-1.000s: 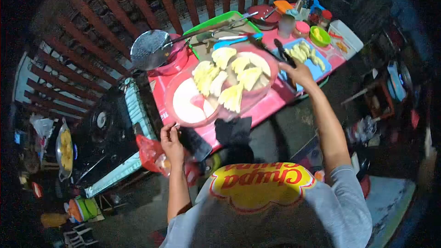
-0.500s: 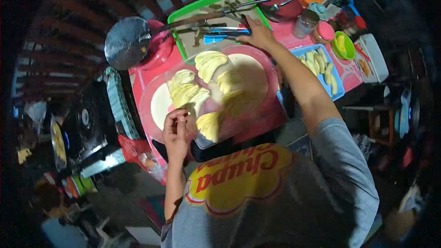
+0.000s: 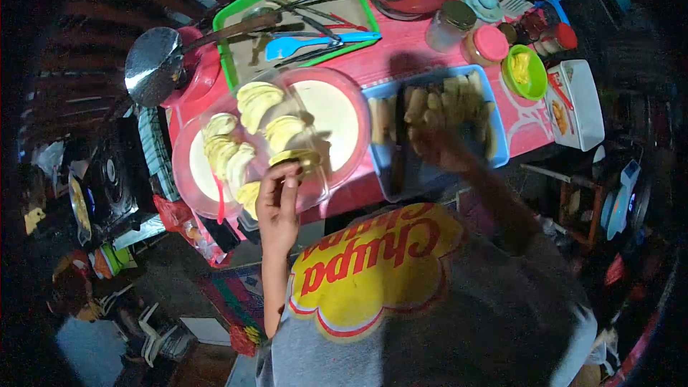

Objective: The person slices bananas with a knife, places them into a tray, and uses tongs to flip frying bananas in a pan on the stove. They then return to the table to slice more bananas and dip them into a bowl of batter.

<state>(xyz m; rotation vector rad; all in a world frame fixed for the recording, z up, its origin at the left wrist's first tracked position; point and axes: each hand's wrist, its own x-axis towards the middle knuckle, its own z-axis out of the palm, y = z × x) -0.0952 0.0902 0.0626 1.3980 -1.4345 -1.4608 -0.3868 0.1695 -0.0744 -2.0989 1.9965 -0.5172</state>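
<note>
My left hand [image 3: 278, 204] is at the near edge of a clear plastic tray [image 3: 315, 197], its fingers curled together beside a fan of sliced banana [image 3: 295, 158]. Whatever lies between those fingertips is hidden. More fanned banana slices [image 3: 259, 104] rest on the tray, which lies over a pink basin [image 3: 362, 111] of pale batter [image 3: 333, 104]. To the right, my right hand [image 3: 441, 149] is in shadow over a blue tray [image 3: 497, 125], at the peeled bananas [image 3: 459, 97]. Its fingers are too dark and blurred to read.
A green-rimmed tray [image 3: 223, 64] at the back holds a blue spatula [image 3: 294, 45] and other utensils. A ladle [image 3: 154, 64] juts out at left. Jars, a pink-lidded jar [image 3: 491, 44] among them, a green bowl [image 3: 527, 75] and a white container [image 3: 582, 104] stand at right.
My right hand has moved from the utensils in the green-rimmed tray to the blue tray of bananas. The blue tray now sits closer, next to the basin. The view has shifted right.
</note>
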